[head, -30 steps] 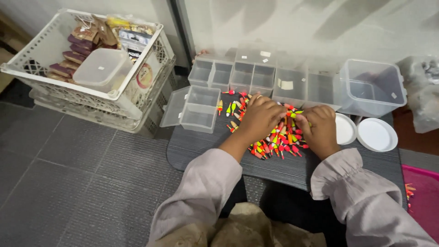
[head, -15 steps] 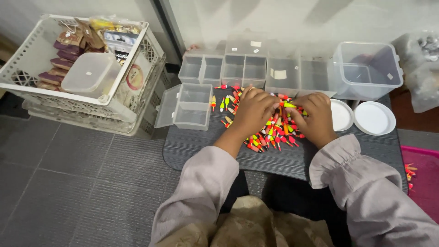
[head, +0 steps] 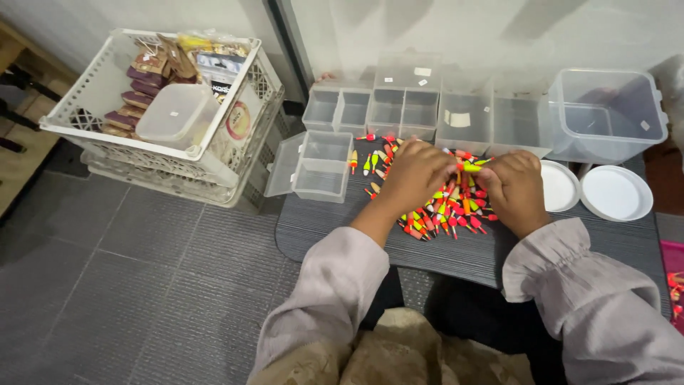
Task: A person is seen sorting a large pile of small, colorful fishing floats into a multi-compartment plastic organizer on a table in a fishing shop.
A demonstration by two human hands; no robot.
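Observation:
A heap of small fishing floats (head: 445, 214), red, orange and neon yellow, lies on a dark ribbed mat (head: 320, 228). My left hand (head: 413, 178) and my right hand (head: 516, 189) rest over the heap, fingertips meeting. Between them they pinch a yellow-and-orange float (head: 470, 167) just above the heap. A few loose floats (head: 370, 160) lie to the left of my left hand. A small clear box (head: 317, 167) with its lid flipped open stands empty at the mat's left end.
Clear compartment boxes (head: 399, 110) line the mat's far edge, with a larger clear tub (head: 605, 114) at the right. Two white round lids (head: 616, 192) lie at the right. A white crate (head: 171, 114) with packets and a tub stands at the left on the grey floor.
The camera has shifted, so everything sits further right in the picture. Both hands stay on the heap, now holding a yellow float between their fingertips.

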